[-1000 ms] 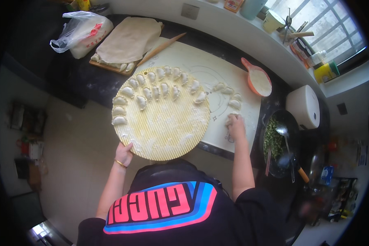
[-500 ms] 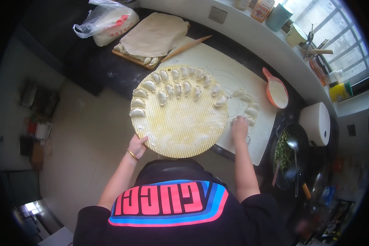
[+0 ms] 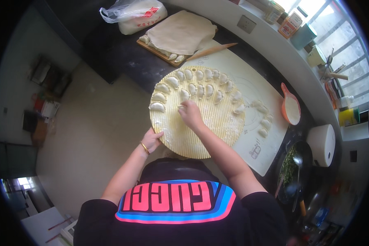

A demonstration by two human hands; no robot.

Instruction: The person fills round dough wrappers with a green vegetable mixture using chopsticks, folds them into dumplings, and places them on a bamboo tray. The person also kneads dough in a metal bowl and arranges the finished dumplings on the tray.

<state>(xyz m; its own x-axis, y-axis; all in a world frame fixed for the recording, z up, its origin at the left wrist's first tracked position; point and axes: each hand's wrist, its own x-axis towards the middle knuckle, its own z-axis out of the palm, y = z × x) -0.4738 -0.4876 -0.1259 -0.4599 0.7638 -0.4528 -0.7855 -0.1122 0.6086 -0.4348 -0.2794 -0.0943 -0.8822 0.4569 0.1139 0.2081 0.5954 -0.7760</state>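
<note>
Your left hand (image 3: 152, 139) grips the near-left rim of the round yellow ridged tray (image 3: 217, 131). Your right hand (image 3: 190, 115) rests on the tray, fingers pinched narrow on a dumpling (image 3: 181, 107); more dumplings (image 3: 201, 76) line its far edge. White plastic bag (image 3: 133, 14) with red print at the counter's far-left corner, orange-labelled jar (image 3: 290, 25) on the sill.

My dark tabletop (image 3: 123, 61) carries a white mat (image 3: 270, 135), wooden board (image 3: 151, 47), plastic bag (image 3: 131, 14), dark pan (image 3: 293, 172)
</note>
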